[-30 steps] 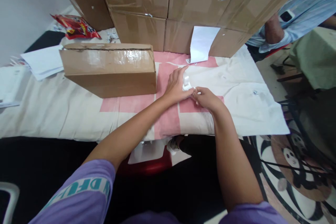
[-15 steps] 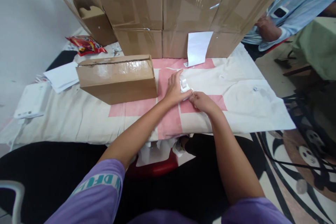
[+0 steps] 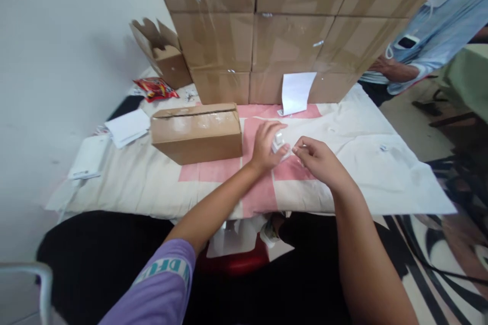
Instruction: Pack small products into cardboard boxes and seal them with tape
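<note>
My left hand point(image 3: 266, 146) is wrapped round a small white tape dispenser point(image 3: 280, 141), thumb on its near side and fingers over the far side. A pale roll shows on top of it. Just to the right, my right hand point(image 3: 314, 155) is closed in a pinch, fingertips close to the dispenser's right end. Whatever it pinches is too small to make out. Left of my hands a closed brown cardboard box point(image 3: 198, 137) lies on the cloth-covered table point(image 3: 354, 172), tape shining on its top.
Stacked taped cartons point(image 3: 293, 35) stand at the back, with a white paper sheet point(image 3: 297, 92) leaning on them. To the left are an open carton point(image 3: 171, 63), a red packet point(image 3: 155, 89), folded papers point(image 3: 127, 127) and a white device point(image 3: 89, 156). A person point(image 3: 404, 63) is at the right.
My right hand has drawn slightly away from the dispenser, with its pinch raised. My left hand still holds the dispenser. The camera view has shifted, so the scene sits lower and farther right.
</note>
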Tool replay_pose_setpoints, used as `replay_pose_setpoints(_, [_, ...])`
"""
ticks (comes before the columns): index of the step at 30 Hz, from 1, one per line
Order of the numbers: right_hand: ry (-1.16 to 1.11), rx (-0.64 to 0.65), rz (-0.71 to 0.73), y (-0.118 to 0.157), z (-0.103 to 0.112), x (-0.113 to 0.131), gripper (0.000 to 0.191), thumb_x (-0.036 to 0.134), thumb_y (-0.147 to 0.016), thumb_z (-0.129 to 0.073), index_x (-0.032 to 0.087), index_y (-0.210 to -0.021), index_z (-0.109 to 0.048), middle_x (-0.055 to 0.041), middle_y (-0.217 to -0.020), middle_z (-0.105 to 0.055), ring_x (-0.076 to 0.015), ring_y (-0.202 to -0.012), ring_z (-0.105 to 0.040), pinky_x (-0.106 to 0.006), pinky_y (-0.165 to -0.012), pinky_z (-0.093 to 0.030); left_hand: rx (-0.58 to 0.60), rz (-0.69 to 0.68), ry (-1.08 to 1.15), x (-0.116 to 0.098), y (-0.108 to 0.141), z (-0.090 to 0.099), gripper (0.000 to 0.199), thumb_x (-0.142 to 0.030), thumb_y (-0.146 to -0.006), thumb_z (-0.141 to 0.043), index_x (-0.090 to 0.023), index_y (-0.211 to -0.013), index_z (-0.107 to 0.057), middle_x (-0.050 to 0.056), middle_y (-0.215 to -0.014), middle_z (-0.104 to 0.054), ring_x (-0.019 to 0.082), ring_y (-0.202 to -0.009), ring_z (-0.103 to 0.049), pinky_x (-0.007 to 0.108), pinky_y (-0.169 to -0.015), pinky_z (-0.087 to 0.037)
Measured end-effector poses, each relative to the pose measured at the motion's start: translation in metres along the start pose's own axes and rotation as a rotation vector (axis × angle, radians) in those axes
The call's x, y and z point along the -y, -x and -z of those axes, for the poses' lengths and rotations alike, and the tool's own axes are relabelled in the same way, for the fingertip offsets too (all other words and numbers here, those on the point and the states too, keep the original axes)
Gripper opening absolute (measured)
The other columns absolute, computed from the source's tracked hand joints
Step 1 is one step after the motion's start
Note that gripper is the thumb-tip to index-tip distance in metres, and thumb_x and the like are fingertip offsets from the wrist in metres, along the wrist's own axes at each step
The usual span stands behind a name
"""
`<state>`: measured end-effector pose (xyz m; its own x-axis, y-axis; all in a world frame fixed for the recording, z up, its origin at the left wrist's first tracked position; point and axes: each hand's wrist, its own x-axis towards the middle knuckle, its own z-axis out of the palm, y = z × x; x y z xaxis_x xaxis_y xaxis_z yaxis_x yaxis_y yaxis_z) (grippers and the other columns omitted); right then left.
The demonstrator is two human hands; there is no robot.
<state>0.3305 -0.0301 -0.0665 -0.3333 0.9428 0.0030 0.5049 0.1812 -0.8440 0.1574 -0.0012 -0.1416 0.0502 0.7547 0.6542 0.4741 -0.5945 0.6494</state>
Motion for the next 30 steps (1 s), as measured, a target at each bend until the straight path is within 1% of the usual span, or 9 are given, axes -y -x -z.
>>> replay_pose_setpoints(5, [0.075,-0.025,0.204,0.003,-0.014,0.022,0.018,0.030,-0.095,-0.052,0.022,-0.079,-0.052,0.0049,-0.062,-0.050,-0.0128,-0.056,-0.044,-0.026,-0.057,-0.034,0.008,-0.011,0.022,-0.034,0.003,0.028,0.046,-0.061,-0.101,-0.038,-0.020,-0.101,-0.060,0.007,-0.088,-0.063,0.020,-0.082,-0.061,0.035,-0.078,-0.055])
replay_pose_setpoints(12, [0.162,0.079,0.421,0.021,-0.078,0.052,0.023,0.033,-0.099,-0.051,0.024,-0.078,-0.054,0.0009,-0.067,-0.062,-0.0173,-0.059,-0.057,-0.029,-0.060,-0.040,0.132,-0.336,-0.533,-0.047,0.041,0.138,0.034,-0.034,-0.105,-0.040,-0.021,-0.079,-0.058,0.004,-0.075,-0.062,0.018,-0.070,-0.058,0.033,-0.060,-0.044])
replay_pose_setpoints(14, [0.135,0.071,0.442,0.026,-0.098,0.054,0.025,0.036,-0.100,-0.050,0.025,-0.079,-0.057,-0.0004,-0.067,-0.064,-0.0186,-0.058,-0.059,-0.031,-0.058,-0.042,0.147,-0.432,-0.613,-0.047,0.047,0.160,0.036,-0.031,-0.105,-0.039,-0.021,-0.075,-0.057,0.003,-0.072,-0.061,0.017,-0.066,-0.054,0.033,-0.057,-0.042])
replay_pose_setpoints(19, [0.020,-0.129,0.342,0.023,-0.117,0.053,0.021,0.047,-0.094,-0.061,0.028,-0.100,-0.067,-0.0003,-0.066,-0.065,-0.0202,-0.054,-0.059,-0.032,-0.052,-0.045,0.012,-0.670,-0.758,-0.049,0.040,0.180,0.030,-0.026,-0.101,-0.052,-0.020,-0.071,-0.056,0.002,-0.069,-0.058,0.016,-0.064,-0.052,0.032,-0.054,-0.034])
replay_pose_setpoints(22, [0.004,-0.341,0.236,0.014,-0.108,0.048,0.052,0.050,-0.087,-0.072,0.025,-0.131,-0.060,-0.0019,-0.074,-0.071,-0.0222,-0.064,-0.066,-0.034,-0.062,-0.053,0.011,-0.746,-0.786,-0.049,0.029,0.194,0.029,-0.027,-0.101,-0.053,-0.021,-0.074,-0.057,0.001,-0.071,-0.059,0.015,-0.064,-0.053,0.032,-0.054,-0.031])
replay_pose_setpoints(24, [0.067,-0.511,0.201,0.008,-0.100,0.040,0.061,0.051,-0.086,-0.073,0.022,-0.138,-0.058,-0.0042,-0.078,-0.073,-0.0220,-0.066,-0.066,-0.036,-0.070,-0.054,-0.002,-0.705,-0.759,-0.047,0.023,0.209,0.032,-0.032,-0.105,-0.049,-0.021,-0.077,-0.059,0.001,-0.072,-0.061,0.014,-0.065,-0.054,0.032,-0.055,-0.031])
replay_pose_setpoints(26, [0.129,-0.624,0.210,0.001,-0.092,0.032,0.057,0.052,-0.088,-0.072,0.019,-0.134,-0.060,-0.0072,-0.084,-0.075,-0.0220,-0.069,-0.067,-0.039,-0.075,-0.055,-0.025,-0.568,-0.735,-0.042,0.015,0.229,0.039,-0.037,-0.108,-0.040,-0.021,-0.080,-0.061,0.002,-0.073,-0.062,0.014,-0.067,-0.056,0.031,-0.057,-0.033])
replay_pose_setpoints(28, [0.146,-0.607,0.269,-0.010,-0.088,0.030,0.054,0.050,-0.090,-0.069,0.019,-0.133,-0.060,-0.0118,-0.098,-0.077,-0.0252,-0.082,-0.071,-0.044,-0.083,-0.056,-0.027,-0.361,-0.729,-0.037,0.006,0.251,0.048,-0.041,-0.110,-0.028,-0.020,-0.084,-0.062,0.004,-0.077,-0.066,0.016,-0.070,-0.059,0.031,-0.060,-0.035])
replay_pose_setpoints(30, [0.152,-0.491,0.368,-0.030,-0.087,0.035,0.057,0.049,-0.091,-0.067,0.021,-0.139,-0.055,-0.0166,-0.122,-0.073,-0.0298,-0.105,-0.071,-0.049,-0.092,-0.056,0.036,-0.176,-0.720,-0.031,-0.002,0.274,0.051,-0.041,-0.110,-0.023,-0.019,-0.087,-0.063,0.006,-0.081,-0.068,0.019,-0.073,-0.061,0.032,-0.063,-0.036])
